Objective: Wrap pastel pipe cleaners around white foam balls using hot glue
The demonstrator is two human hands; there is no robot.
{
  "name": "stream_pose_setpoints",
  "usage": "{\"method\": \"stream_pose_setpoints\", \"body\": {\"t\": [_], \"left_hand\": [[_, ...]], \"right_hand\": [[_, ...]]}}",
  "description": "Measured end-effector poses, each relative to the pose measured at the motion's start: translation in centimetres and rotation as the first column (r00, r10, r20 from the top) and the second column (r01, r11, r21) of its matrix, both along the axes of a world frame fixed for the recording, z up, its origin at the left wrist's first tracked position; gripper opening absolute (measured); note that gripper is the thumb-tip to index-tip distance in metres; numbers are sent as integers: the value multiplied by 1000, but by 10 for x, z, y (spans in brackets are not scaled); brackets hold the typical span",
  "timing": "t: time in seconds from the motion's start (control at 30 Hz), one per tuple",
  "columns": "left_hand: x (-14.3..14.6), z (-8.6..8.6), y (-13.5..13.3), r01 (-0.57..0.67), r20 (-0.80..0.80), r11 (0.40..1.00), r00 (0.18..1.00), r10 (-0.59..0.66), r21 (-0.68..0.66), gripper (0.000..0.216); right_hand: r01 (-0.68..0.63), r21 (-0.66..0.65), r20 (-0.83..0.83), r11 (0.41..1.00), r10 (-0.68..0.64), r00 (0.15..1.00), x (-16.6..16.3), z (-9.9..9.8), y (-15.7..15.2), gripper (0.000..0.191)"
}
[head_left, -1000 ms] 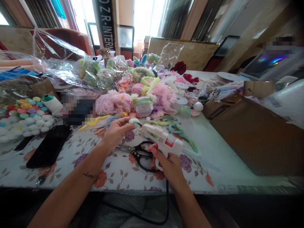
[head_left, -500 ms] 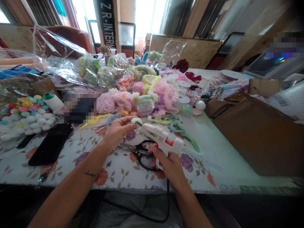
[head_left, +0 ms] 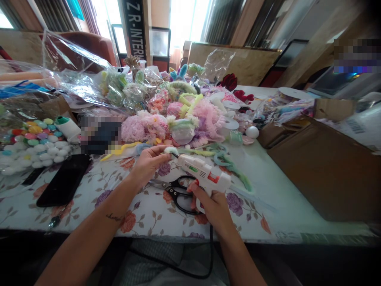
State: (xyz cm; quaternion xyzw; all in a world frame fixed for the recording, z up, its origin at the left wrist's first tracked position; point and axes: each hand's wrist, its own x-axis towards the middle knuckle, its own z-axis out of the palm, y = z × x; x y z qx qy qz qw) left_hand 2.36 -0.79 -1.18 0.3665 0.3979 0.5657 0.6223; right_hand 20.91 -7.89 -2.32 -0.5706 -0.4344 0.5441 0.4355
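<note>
My right hand (head_left: 212, 204) is wrapped round the handle of a white hot glue gun (head_left: 202, 171), whose nozzle points left. Between the fingertips of my left hand (head_left: 150, 162) is a small fluffy piece, white and pale green (head_left: 171, 150). The nozzle tip is at this piece; whether they touch, I cannot tell. Black-handled scissors (head_left: 175, 192) lie on the flowered tablecloth (head_left: 143, 216) beneath the glue gun, partly hidden by my right hand. Green and blue fuzzy strips (head_left: 230, 163) lie just behind the glue gun.
A heap of pink and pastel yarn pieces (head_left: 145, 127) fills the table's back. At left are a black phone (head_left: 64, 180) and a bag of white and coloured balls (head_left: 44, 153). A cardboard box (head_left: 324, 171) stands at right. The glue gun's black cord (head_left: 210, 250) hangs over the front edge.
Almost nothing differs. The whole view has shifted very slightly, while both hands keep their holds and the nozzle stays at the fluffy piece.
</note>
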Motion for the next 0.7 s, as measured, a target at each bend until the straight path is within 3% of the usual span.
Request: {"method": "stream_pose_setpoints", "body": {"t": [0.2,0.37,0.53,0.7], "left_hand": [[1,1,-1,3,-4,1000,1000,-3,-7,29],[1,2,-1,9,-11,1000,1000,-9,-6,30],[1,0,0,4,-8,1000,1000,-4,4,30],[0,0,1,7,-11,1000,1000,-7,12,29]], "right_hand": [[6,66,5,998,-7,1000,-1,1,0,25],[-5,-17,-13,1000,5,1000,-1,1,-1,29],[-7,73,7,997,6,1000,0,0,0,25],[-33,26,10,999,33,999,2,-2,1,28]]}}
